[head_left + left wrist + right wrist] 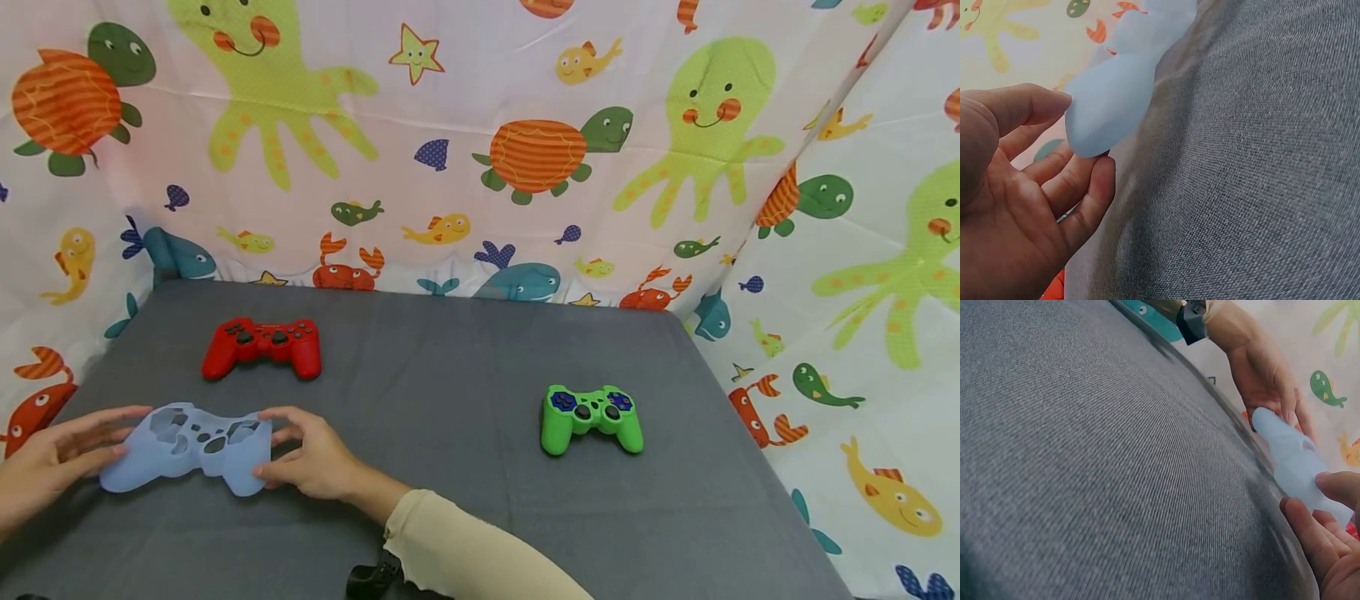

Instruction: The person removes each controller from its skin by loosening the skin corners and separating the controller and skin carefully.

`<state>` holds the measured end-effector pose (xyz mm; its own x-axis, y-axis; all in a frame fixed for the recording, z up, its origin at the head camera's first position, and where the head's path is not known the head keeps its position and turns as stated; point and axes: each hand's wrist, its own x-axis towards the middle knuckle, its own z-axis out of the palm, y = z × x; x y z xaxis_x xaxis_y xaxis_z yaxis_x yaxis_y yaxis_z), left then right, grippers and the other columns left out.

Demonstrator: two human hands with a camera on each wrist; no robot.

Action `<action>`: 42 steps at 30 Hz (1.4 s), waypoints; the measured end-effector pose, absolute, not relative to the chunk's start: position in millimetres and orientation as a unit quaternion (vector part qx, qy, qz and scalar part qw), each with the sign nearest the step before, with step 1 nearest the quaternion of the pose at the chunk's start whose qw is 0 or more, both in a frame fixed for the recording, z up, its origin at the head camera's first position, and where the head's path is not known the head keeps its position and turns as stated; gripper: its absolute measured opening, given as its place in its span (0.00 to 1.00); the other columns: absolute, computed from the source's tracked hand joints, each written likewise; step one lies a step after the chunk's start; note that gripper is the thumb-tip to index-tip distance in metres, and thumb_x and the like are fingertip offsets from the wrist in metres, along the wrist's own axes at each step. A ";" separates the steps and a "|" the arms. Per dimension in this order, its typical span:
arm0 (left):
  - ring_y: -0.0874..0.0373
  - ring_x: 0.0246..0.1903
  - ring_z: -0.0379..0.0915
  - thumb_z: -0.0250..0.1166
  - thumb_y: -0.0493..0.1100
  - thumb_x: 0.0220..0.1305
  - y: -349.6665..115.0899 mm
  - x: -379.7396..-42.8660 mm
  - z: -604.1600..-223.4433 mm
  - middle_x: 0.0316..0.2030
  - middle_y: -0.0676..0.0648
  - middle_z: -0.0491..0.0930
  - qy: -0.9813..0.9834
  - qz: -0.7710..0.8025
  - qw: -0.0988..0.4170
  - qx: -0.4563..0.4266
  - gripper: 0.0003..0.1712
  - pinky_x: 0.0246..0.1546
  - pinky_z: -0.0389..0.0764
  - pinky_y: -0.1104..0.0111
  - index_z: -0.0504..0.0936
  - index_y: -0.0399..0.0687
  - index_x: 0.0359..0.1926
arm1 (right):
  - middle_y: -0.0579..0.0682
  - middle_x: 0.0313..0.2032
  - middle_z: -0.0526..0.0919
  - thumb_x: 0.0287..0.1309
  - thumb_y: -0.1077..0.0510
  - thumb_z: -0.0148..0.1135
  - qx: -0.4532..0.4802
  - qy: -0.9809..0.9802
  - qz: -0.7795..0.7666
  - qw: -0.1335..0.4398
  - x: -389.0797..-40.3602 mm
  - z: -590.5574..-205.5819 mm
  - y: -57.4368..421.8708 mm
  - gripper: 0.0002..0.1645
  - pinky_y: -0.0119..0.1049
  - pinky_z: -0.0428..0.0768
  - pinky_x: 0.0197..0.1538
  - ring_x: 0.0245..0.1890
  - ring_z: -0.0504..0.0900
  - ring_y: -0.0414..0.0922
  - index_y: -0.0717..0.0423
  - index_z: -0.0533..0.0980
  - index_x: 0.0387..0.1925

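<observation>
A pale blue, soft-looking game controller cover (135,471) with cut-out holes is held up between both hands at the left of the head view. My left hand (60,458) pinches its left grip end between thumb and fingers. At the other end, my right hand (318,458) pinches the right side, thumb below and fingers on top. The left wrist view shows the smooth underside of the cover (1113,100) close to the left thumb. From the right wrist, the cover (1297,478) appears edge-on, stretching between the two hands.
Behind the cover lies a red game controller (260,346) on the grey cloth-covered table (435,375). A green controller (592,421) with blue button areas rests to the right. Curtains (465,83) printed with sea animals hang behind and at the sides.
</observation>
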<state>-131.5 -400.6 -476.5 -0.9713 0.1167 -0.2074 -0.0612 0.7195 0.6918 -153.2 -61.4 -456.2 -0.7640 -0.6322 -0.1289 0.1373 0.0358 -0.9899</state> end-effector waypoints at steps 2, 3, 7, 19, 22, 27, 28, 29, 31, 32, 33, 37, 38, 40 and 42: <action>0.93 0.41 0.59 0.59 0.53 0.75 -402.9 -132.0 -479.5 0.65 0.42 0.69 0.919 0.378 0.111 0.018 0.37 0.37 0.82 0.73 0.61 0.37 0.74 | 0.39 0.40 0.76 0.56 0.77 0.66 -0.188 0.663 -0.663 0.294 -153.1 -454.4 -62.9 0.40 0.32 0.86 0.35 0.39 0.90 0.60 0.56 0.69 0.68; 0.93 0.41 0.60 0.59 0.53 0.75 -404.2 -132.2 -481.4 0.62 0.52 0.71 0.919 0.380 0.105 0.019 0.36 0.37 0.82 0.74 0.62 0.37 0.73 | 0.39 0.40 0.75 0.56 0.77 0.66 -0.188 0.664 -0.660 0.297 -153.2 -453.8 -63.6 0.40 0.31 0.85 0.35 0.37 0.90 0.57 0.55 0.69 0.68; 0.94 0.41 0.59 0.60 0.51 0.75 -410.1 -134.0 -490.3 0.53 0.79 0.64 0.919 0.385 0.083 0.023 0.34 0.34 0.78 0.78 0.64 0.38 0.72 | 0.38 0.38 0.75 0.56 0.76 0.67 -0.185 0.672 -0.650 0.302 -153.1 -452.4 -65.8 0.40 0.29 0.83 0.33 0.30 0.89 0.46 0.53 0.69 0.68; 0.92 0.41 0.59 0.59 0.40 0.74 -406.6 -134.6 -483.5 0.63 0.25 0.70 0.934 0.336 0.109 0.058 0.32 0.37 0.85 0.69 0.61 0.30 0.72 | 0.39 0.39 0.78 0.56 0.73 0.70 -0.183 0.722 -0.600 0.292 -154.4 -453.7 -69.8 0.38 0.29 0.82 0.29 0.24 0.83 0.36 0.48 0.71 0.66; 0.94 0.40 0.56 0.59 0.37 0.73 -403.0 -133.0 -481.4 0.63 0.22 0.67 0.935 0.335 0.105 0.059 0.31 0.37 0.85 0.70 0.61 0.28 0.71 | 0.40 0.40 0.79 0.56 0.71 0.70 -0.194 0.735 -0.582 0.287 -154.3 -454.4 -70.2 0.38 0.29 0.81 0.28 0.24 0.82 0.34 0.47 0.71 0.66; 0.84 0.40 0.69 0.61 0.35 0.71 -400.1 -133.0 -477.7 0.61 0.22 0.69 0.943 0.316 0.088 0.057 0.30 0.37 0.85 0.66 0.64 0.28 0.69 | 0.41 0.40 0.81 0.57 0.68 0.72 -0.212 0.750 -0.562 0.278 -153.8 -454.4 -69.6 0.38 0.27 0.80 0.27 0.27 0.80 0.30 0.47 0.71 0.67; 0.81 0.40 0.71 0.62 0.35 0.71 -399.7 -132.8 -477.3 0.60 0.22 0.71 0.945 0.311 0.086 0.055 0.30 0.36 0.85 0.68 0.65 0.28 0.69 | 0.42 0.40 0.81 0.56 0.68 0.72 -0.215 0.755 -0.556 0.274 -153.8 -454.2 -69.3 0.38 0.26 0.79 0.28 0.27 0.79 0.29 0.47 0.71 0.67; 0.77 0.40 0.74 0.62 0.34 0.70 -399.9 -132.9 -476.7 0.59 0.22 0.72 0.946 0.308 0.086 0.055 0.30 0.37 0.85 0.68 0.65 0.28 0.69 | 0.42 0.41 0.82 0.56 0.67 0.72 -0.216 0.759 -0.551 0.272 -153.8 -454.1 -69.0 0.38 0.26 0.79 0.28 0.27 0.79 0.29 0.47 0.71 0.67; 0.73 0.38 0.76 0.63 0.32 0.69 -400.0 -132.4 -476.7 0.56 0.23 0.75 0.948 0.303 0.085 0.056 0.30 0.36 0.84 0.72 0.66 0.28 0.68 | 0.43 0.41 0.82 0.56 0.66 0.73 -0.219 0.769 -0.539 0.264 -154.2 -454.1 -68.6 0.38 0.25 0.78 0.29 0.28 0.78 0.29 0.47 0.71 0.67; 0.76 0.37 0.75 0.63 0.32 0.68 -400.0 -132.1 -477.1 0.55 0.24 0.76 0.949 0.301 0.083 0.054 0.30 0.35 0.83 0.74 0.66 0.28 0.68 | 0.43 0.41 0.83 0.56 0.66 0.73 -0.221 0.775 -0.532 0.260 -154.5 -453.9 -68.4 0.38 0.24 0.78 0.30 0.27 0.78 0.29 0.46 0.72 0.67; 0.80 0.36 0.73 0.63 0.32 0.68 -400.4 -131.9 -477.7 0.54 0.25 0.77 0.949 0.299 0.082 0.054 0.30 0.35 0.81 0.77 0.66 0.28 0.68 | 0.44 0.41 0.83 0.56 0.66 0.73 -0.222 0.779 -0.527 0.257 -154.7 -453.6 -68.3 0.38 0.24 0.77 0.30 0.27 0.77 0.29 0.46 0.72 0.67; 0.88 0.35 0.66 0.64 0.32 0.68 -403.4 -132.4 -480.6 0.55 0.24 0.77 0.949 0.299 0.092 0.051 0.31 0.35 0.79 0.79 0.66 0.27 0.68 | 0.44 0.41 0.85 0.56 0.64 0.73 -0.223 0.794 -0.508 0.250 -155.3 -452.6 -67.8 0.37 0.24 0.77 0.31 0.25 0.77 0.29 0.45 0.73 0.66; 0.88 0.35 0.66 0.64 0.33 0.68 -404.8 -132.7 -481.1 0.55 0.24 0.76 0.948 0.299 0.098 0.048 0.31 0.35 0.80 0.78 0.65 0.27 0.68 | 0.44 0.41 0.85 0.56 0.64 0.73 -0.223 0.797 -0.504 0.249 -155.4 -452.3 -67.6 0.37 0.23 0.77 0.30 0.25 0.77 0.29 0.45 0.73 0.66; 0.85 0.36 0.69 0.64 0.36 0.69 -407.7 -133.7 -482.2 0.56 0.24 0.76 0.946 0.299 0.115 0.044 0.33 0.35 0.80 0.77 0.64 0.27 0.69 | 0.44 0.40 0.85 0.57 0.63 0.73 -0.221 0.801 -0.497 0.251 -155.6 -451.9 -67.2 0.37 0.23 0.77 0.30 0.24 0.77 0.29 0.45 0.73 0.66; 0.77 0.37 0.75 0.63 0.39 0.71 -410.2 -134.7 -483.0 0.56 0.24 0.75 0.944 0.299 0.130 0.039 0.34 0.35 0.81 0.76 0.62 0.27 0.70 | 0.42 0.39 0.85 0.57 0.63 0.73 -0.220 0.804 -0.490 0.256 -156.2 -451.8 -66.8 0.36 0.23 0.77 0.30 0.23 0.77 0.30 0.44 0.73 0.66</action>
<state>-134.7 -410.2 -483.0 -0.9631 0.1522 -0.2221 -0.0035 0.8178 0.5755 -156.2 -66.8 -451.8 -0.7723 -0.6041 -0.1965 -0.1019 0.4232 -0.9003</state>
